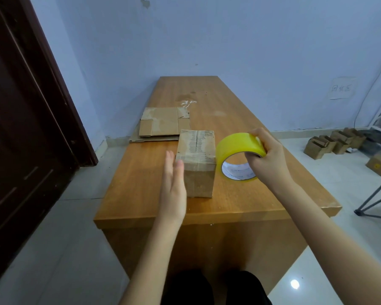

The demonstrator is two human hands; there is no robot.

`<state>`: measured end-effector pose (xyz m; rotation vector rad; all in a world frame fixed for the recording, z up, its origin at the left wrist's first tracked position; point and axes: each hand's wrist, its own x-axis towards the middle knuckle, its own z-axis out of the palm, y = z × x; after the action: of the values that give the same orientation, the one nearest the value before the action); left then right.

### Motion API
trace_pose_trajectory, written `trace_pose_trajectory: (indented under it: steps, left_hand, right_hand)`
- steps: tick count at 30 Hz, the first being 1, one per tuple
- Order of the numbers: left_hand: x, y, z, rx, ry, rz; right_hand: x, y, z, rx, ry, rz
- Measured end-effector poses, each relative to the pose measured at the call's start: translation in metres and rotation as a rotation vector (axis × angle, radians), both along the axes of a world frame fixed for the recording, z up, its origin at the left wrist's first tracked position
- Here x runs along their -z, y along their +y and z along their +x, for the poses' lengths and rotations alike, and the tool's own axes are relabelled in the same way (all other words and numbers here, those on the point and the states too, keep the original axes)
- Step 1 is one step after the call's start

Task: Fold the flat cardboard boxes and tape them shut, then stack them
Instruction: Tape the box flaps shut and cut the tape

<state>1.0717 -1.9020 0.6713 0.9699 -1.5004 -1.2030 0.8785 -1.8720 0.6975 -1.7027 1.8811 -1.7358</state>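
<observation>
Folded box [197, 160] stands mid-table [251, 201]. L hand [174, 190] flat, fingers straight, against box's 9 o'clock side. R hand [265, 157] grips yellow tape roll [235, 148] at box's 3 o'clock. Flat boxes [161, 125] at 11 o'clock.

A wooden table [240, 119] is seen; 1 folded box [197, 164] and flat cardboard boxes [161, 126] are laid on it.

Worktop [240, 119]: bare wood from 12 to 2 o'clock of the folded box [196, 159], open for passing. Flat cardboard [161, 126] lies at 11, close behind. Tape roll [238, 155] blocks 3 o'clock, just beside. Near edge at 6 open.
</observation>
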Motion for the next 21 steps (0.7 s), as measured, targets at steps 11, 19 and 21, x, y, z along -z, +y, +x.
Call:
trace_pose_trajectory:
  steps: [11, 19, 21]
  left_hand:
    - [-0.012, -0.009, 0.006, -0.05, -0.907, -0.725]
    - [-0.011, -0.014, -0.003, -0.08, -1.088, -0.907]
    - [-0.023, -0.014, -0.008, -0.058, -1.11, -0.903]
  right_hand:
    - [0.0, -0.005, -0.003, -0.018, 0.018, 0.0]
    - [0.01, -0.006, -0.002, -0.034, -0.038, -0.022]
    - [0.012, -0.007, -0.004, -0.034, -0.052, -0.027]
